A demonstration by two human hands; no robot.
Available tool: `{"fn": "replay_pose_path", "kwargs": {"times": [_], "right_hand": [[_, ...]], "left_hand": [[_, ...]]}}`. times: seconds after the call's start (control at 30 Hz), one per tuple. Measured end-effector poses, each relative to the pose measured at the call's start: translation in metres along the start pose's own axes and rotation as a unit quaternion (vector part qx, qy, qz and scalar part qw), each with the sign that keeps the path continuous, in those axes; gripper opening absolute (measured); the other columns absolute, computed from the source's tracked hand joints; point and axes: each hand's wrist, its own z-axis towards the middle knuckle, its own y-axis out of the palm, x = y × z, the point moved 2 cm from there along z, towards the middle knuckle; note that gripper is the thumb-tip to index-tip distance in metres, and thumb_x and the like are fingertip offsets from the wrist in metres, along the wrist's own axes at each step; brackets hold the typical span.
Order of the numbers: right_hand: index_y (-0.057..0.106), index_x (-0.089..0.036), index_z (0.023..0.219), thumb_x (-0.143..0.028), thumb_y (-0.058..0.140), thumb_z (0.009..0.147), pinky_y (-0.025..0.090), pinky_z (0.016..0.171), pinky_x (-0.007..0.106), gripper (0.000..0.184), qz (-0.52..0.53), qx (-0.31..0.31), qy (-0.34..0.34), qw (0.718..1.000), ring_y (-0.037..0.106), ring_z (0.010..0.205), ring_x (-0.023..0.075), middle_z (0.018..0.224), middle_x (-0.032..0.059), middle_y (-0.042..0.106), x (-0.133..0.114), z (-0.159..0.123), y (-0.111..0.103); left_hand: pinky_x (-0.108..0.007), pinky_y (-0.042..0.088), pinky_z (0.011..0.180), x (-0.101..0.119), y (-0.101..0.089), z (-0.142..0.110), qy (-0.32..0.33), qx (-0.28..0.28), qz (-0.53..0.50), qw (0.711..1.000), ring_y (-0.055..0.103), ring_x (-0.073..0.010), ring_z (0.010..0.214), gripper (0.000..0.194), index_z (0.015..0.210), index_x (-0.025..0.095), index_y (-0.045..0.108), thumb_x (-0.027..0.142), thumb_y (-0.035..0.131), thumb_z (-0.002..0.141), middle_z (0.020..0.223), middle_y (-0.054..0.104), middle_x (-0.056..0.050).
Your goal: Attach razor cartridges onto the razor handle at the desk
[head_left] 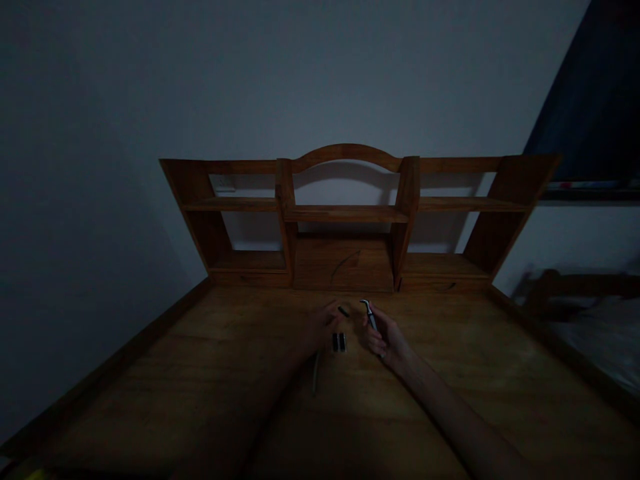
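Note:
My left hand (323, 325) is above the desk, its thumb and fingertips closed around the end of a small black strip-like piece (343, 311). In my right hand (385, 339) is a slim metal tool (371, 316) with a bent, hook-like tip, which points up and left towards the small piece but stays apart from it. Between the hands, two black rectangular pieces (339, 343) with pale edges lie side by side on the desk. A thin pale strip (315, 373) runs below my left wrist. Dim light hides finer detail.
The wooden desk (200, 380) has raised side edges. At its back stands a wooden shelf unit (347, 213) with several compartments, against a pale wall (300, 80). A dark window-like panel (595, 100) is at upper right, with a wooden frame (590, 285) below it.

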Motion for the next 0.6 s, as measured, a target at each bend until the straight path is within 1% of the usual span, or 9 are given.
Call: {"fn": "replay_pose_path", "kwargs": {"times": [0.13,0.2,0.27,0.33,0.43,0.53,0.6], "right_hand": [[0.057,-0.015,0.075,-0.052,0.049,0.086,0.012,0.028,0.017,0.039,0.002,-0.007,0.007,1.0,0.013,0.03,0.0037,0.04,-0.0102,0.029,0.001,0.002,-0.004],[0.057,-0.015,0.074,-0.051,0.048,0.087,0.011,0.028,0.017,0.039,0.01,-0.011,0.007,1.0,0.012,0.03,0.0039,0.04,-0.0102,0.028,0.001,0.002,-0.004],[0.057,-0.015,0.074,-0.05,0.046,0.088,0.011,0.027,0.018,0.039,0.018,-0.018,0.004,1.0,0.011,0.03,0.0043,0.04,-0.0098,0.028,0.0,0.002,-0.002],[0.058,-0.015,0.074,-0.048,0.046,0.088,0.012,0.027,0.018,0.038,0.022,-0.02,-0.001,1.0,0.011,0.031,0.0046,0.04,-0.0094,0.029,0.0,0.001,0.0],[0.058,-0.015,0.074,-0.048,0.046,0.087,0.013,0.028,0.018,0.038,0.023,-0.017,-0.007,1.0,0.012,0.031,0.0049,0.04,-0.0092,0.028,-0.001,0.0,0.001],[0.057,-0.015,0.075,-0.049,0.048,0.086,0.014,0.028,0.018,0.037,0.021,-0.017,-0.017,0.999,0.012,0.031,0.0049,0.041,-0.0094,0.028,-0.002,0.001,-0.001],[0.058,-0.015,0.075,-0.047,0.05,0.086,0.013,0.028,0.018,0.035,0.022,-0.015,-0.027,0.999,0.011,0.032,0.0047,0.041,-0.0096,0.028,-0.003,0.002,-0.004]], "left_hand": [[-0.045,0.02,0.112,0.008,0.002,-0.003,0.055,-0.036,0.061,0.996,0.047,-0.0222,0.123,0.031,0.113,0.028,0.064,0.032,0.044,0.09,0.129,0.057,-0.004],[-0.046,0.015,0.113,0.01,0.002,-0.004,0.077,-0.043,0.081,0.993,0.039,-0.0212,0.13,0.037,0.126,0.03,0.055,0.031,0.043,0.091,0.135,0.052,-0.003],[-0.046,0.013,0.113,0.01,0.003,-0.005,0.083,-0.04,0.1,0.991,0.033,-0.0211,0.134,0.043,0.134,0.03,0.046,0.031,0.045,0.09,0.139,0.047,-0.004],[-0.047,0.015,0.113,0.009,0.002,-0.004,0.077,-0.024,0.113,0.99,0.03,-0.0217,0.135,0.047,0.136,0.028,0.043,0.031,0.046,0.09,0.14,0.045,-0.004],[-0.045,0.022,0.111,0.006,-0.002,0.0,0.061,0.028,0.106,0.992,0.036,-0.0226,0.131,0.045,0.133,0.025,0.046,0.031,0.046,0.089,0.136,0.049,-0.007],[-0.044,0.034,0.103,0.004,-0.008,0.003,0.025,0.085,0.102,0.991,0.046,-0.0236,0.119,0.041,0.128,0.023,0.051,0.03,0.048,0.088,0.126,0.054,-0.009],[-0.043,0.039,0.097,0.001,-0.012,0.004,0.001,0.12,0.109,0.987,0.052,-0.0235,0.109,0.039,0.124,0.023,0.053,0.027,0.05,0.086,0.114,0.058,-0.009]]}}
